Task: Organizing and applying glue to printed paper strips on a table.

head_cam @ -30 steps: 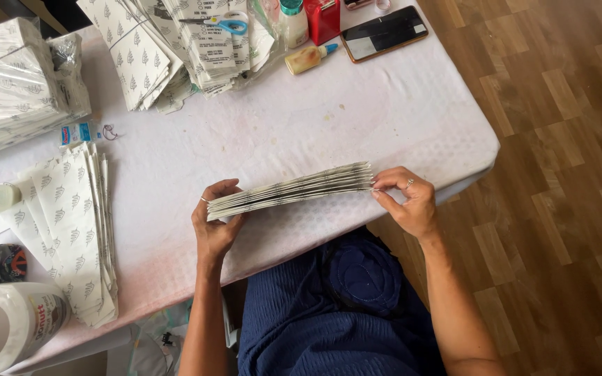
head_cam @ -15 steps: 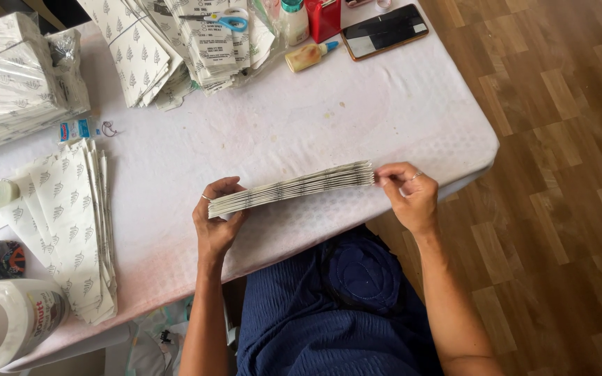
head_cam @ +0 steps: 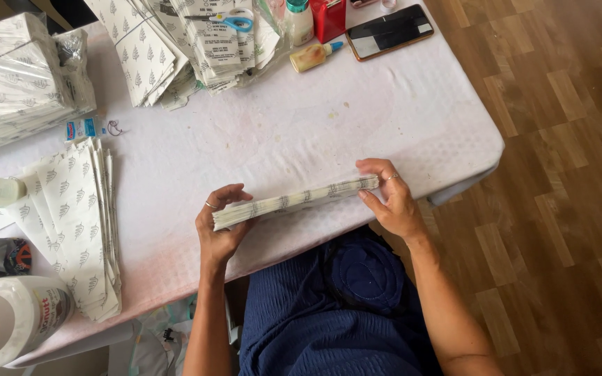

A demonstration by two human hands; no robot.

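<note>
The white-clothed table (head_cam: pixel 384 118) is seen from above, its near edge against the seated person's blue lap; at its far left a large bundle of tree-printed sheets (head_cam: pixel 15 80) is stacked, and another fanned pile (head_cam: pixel 78 223) lies at the left near edge. A stack of folded printed paper (head_cam: pixel 294 200) is held edge-down on the cloth near the table's front edge, between both hands; compared with a second ago it is little shifted, its tilt up to the right unchanged. The left hand (head_cam: pixel 221 226) is curled closed around the stack's left end, thumb on top; the right hand (head_cam: pixel 388 198) is closed on the right end, fingers pressed flat against it. A dark phone (head_cam: pixel 388 31) lies at the far edge; a small glue bottle (head_cam: pixel 313 57) lies beside it.
</note>
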